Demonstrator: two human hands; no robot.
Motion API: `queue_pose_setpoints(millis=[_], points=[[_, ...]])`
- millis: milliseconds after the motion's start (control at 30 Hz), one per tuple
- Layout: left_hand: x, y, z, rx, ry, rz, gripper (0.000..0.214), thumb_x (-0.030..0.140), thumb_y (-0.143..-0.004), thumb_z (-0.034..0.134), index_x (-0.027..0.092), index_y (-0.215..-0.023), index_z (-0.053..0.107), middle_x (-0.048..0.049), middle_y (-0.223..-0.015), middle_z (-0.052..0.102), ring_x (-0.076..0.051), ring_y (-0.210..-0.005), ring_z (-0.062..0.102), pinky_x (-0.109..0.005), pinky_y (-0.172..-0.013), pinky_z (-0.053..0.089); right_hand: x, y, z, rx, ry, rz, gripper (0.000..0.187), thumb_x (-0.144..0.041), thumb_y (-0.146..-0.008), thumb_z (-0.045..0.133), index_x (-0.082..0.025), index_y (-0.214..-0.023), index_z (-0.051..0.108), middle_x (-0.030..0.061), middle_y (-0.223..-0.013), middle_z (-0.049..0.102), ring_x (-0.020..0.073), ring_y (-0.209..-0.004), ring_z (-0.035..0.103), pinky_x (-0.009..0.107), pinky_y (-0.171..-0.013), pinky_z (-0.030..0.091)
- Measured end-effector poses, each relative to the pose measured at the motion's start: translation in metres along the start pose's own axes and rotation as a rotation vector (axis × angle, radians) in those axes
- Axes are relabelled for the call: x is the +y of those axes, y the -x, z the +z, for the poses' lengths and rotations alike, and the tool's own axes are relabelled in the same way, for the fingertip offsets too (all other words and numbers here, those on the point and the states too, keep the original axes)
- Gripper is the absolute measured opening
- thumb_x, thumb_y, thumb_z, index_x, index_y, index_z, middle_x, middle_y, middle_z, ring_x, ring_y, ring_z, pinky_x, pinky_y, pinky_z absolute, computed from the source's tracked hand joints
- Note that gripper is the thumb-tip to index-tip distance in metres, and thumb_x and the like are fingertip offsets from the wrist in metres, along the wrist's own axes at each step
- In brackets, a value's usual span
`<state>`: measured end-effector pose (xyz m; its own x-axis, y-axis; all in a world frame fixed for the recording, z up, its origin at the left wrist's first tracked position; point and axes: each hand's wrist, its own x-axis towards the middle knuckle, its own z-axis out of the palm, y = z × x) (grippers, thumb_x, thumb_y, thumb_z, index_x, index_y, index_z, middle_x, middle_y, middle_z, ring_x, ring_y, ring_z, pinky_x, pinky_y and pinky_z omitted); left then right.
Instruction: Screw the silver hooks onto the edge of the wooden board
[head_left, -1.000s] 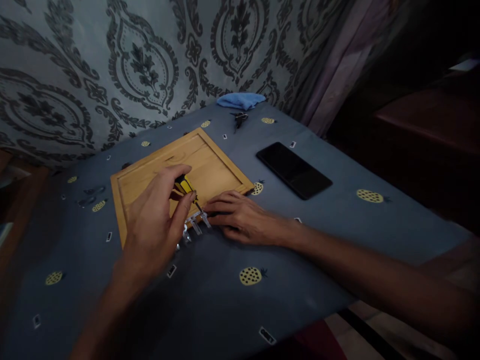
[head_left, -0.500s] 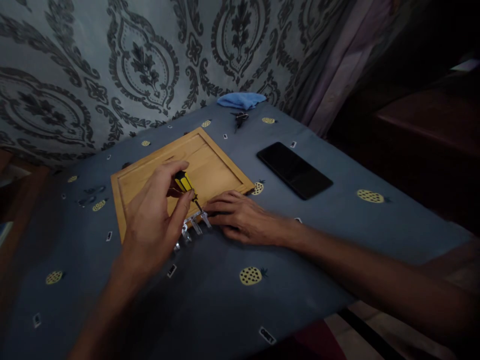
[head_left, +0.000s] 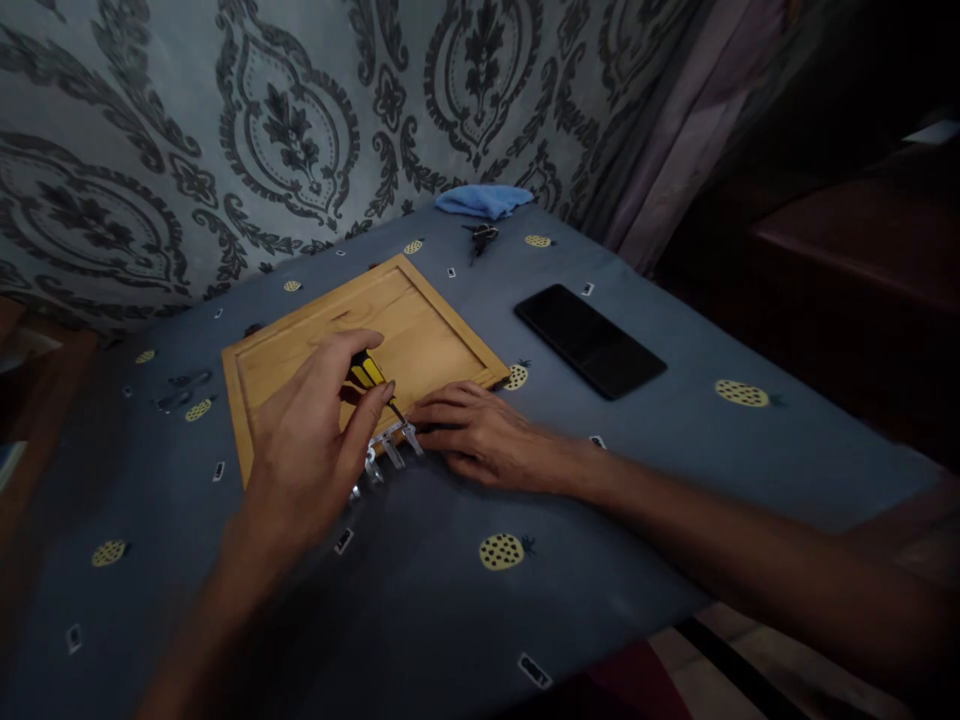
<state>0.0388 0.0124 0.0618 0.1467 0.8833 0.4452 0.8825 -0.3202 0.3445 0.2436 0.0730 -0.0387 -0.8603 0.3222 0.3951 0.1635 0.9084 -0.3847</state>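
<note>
My left hand is closed around a small screwdriver with a yellow and black handle, its tip pointing down at a shiny metal piece with several prongs. That piece lies at the near edge of a wooden tray on the blue cloth. My right hand lies flat beside the metal piece, fingers stretched out and pressing on its right end.
A black phone lies face up to the right of the tray. A blue cloth and a dark bunch of keys sit at the far end by the patterned wall. The table edge drops off at the right and near side.
My left hand's fingers have shifted slightly around the screwdriver handle, which has tilted a little. The right hand and the metal piece have stayed put.
</note>
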Motion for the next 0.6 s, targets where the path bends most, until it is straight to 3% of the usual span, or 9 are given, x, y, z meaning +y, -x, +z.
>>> queue_pose_setpoints(millis=[333,600], points=[[0.0027,0.0005,-0.0007,0.020,0.003,0.037,0.023,0.023,-0.096,0.061,0.025,-0.120,0.062,-0.0023,-0.114,0.072,-0.016,-0.088,0.072,-0.028,-0.084,0.059,0.0013,0.0002,0.0029,0.028,0.014,-0.019,0.031,-0.012,-0.091,0.060,-0.016,-0.120,0.072,0.0135,-0.132,0.070,0.0293,-0.127,0.058,0.050,-0.106,0.047],[-0.0016,0.0007,-0.0034,-0.033,0.086,-0.005,0.029,0.023,-0.096,0.059,0.026,-0.124,0.060,-0.0027,-0.111,0.071,-0.016,-0.089,0.072,-0.030,-0.082,0.059,0.0002,0.0001,0.0014,0.006,-0.001,0.007,0.032,-0.013,-0.091,0.060,-0.018,-0.121,0.071,0.0126,-0.134,0.069,0.0288,-0.129,0.057,0.052,-0.107,0.046]])
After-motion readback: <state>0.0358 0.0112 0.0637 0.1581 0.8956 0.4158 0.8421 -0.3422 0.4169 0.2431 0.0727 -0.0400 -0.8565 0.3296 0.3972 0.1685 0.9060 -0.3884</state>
